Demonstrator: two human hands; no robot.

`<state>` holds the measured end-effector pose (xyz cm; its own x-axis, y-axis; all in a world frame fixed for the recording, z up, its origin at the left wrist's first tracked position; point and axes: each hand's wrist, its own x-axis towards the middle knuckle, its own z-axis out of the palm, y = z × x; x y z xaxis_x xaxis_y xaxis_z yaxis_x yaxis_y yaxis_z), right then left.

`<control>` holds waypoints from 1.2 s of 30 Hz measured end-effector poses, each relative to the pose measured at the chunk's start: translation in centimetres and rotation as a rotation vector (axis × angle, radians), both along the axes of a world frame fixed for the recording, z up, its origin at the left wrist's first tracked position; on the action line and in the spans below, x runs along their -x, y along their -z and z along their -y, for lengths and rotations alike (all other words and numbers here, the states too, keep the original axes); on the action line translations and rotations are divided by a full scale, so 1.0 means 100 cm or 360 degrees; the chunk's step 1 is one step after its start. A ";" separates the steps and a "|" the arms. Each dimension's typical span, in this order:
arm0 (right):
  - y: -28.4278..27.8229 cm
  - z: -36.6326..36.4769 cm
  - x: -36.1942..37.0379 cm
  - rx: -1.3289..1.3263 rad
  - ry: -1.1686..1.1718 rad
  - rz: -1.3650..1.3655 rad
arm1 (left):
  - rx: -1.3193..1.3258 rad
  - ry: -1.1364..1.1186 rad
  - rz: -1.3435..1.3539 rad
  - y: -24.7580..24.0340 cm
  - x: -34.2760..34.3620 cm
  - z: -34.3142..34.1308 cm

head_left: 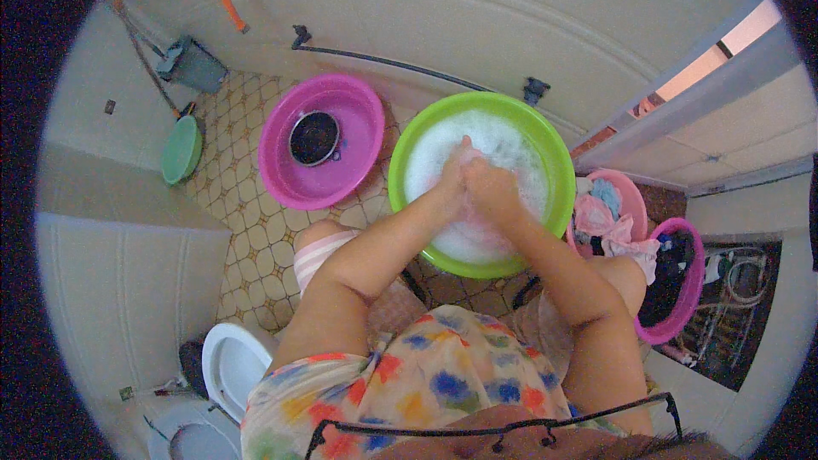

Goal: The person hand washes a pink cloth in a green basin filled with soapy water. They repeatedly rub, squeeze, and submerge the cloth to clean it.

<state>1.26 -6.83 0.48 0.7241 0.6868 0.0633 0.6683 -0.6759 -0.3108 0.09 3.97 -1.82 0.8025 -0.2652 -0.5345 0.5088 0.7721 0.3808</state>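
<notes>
A lime-green basin (566, 196) full of white suds (520, 140) stands in front of me. Over its middle my left hand (455, 172) and my right hand (492, 189) meet, fingers closed and pressed together. What they grip is mostly hidden by the fingers and foam. Below them a pinkish patch (479, 234), perhaps wet cloth, shows through the suds.
Left of the basin is a magenta tub (362, 132) with a dark round pan (314, 138) in it. To the right, a pink tub (629, 192) holds pink and blue clothes, and another magenta tub (694, 290) holds dark clothes. A white toilet (223, 366) stands lower left.
</notes>
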 end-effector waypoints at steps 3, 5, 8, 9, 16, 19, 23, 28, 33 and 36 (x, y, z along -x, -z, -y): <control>-0.019 0.000 -0.018 0.0085 0.0123 0.0001 | -0.0076 -0.0205 0.0020 0.000 0.002 0.010; -0.015 0.007 -0.035 -0.0011 0.0153 -0.0031 | -0.0123 -0.0314 0.0039 0.001 0.000 0.018; 0.016 0.017 -0.051 -0.0385 0.0325 -0.0204 | -0.0762 -0.0552 0.0066 0.003 -0.003 0.013; 0.021 0.018 -0.051 -0.0579 0.0495 -0.0422 | -0.0874 -0.0535 0.0081 0.008 -0.006 0.009; 0.100 0.030 -0.064 -0.0187 0.0264 -0.0890 | -0.0855 -0.0596 0.0179 0.032 -0.017 -0.013; 0.062 0.024 -0.054 -0.0211 0.0408 -0.1118 | -0.0759 -0.0650 0.0104 0.033 -0.011 -0.013; 0.048 0.006 -0.028 -0.1104 0.0580 -0.1202 | -0.0675 -0.0451 0.0554 0.037 -0.017 0.002; -0.006 -0.010 0.015 -0.1117 0.0353 -0.0937 | -0.0542 -0.0303 -0.0043 0.023 -0.013 -0.008; -0.025 -0.007 0.030 -0.0945 -0.0002 -0.0524 | -0.1355 -0.0020 0.0287 0.033 -0.021 -0.016; 0.003 -0.002 0.014 -0.0459 0.0069 -0.0395 | -0.0596 -0.0178 -0.0084 0.016 -0.017 -0.001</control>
<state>-0.13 -6.62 0.14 0.7697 0.6347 0.0688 0.5216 -0.5631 -0.6410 1.75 4.11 -3.41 0.7843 0.0437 -0.6188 0.4556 0.6366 0.6223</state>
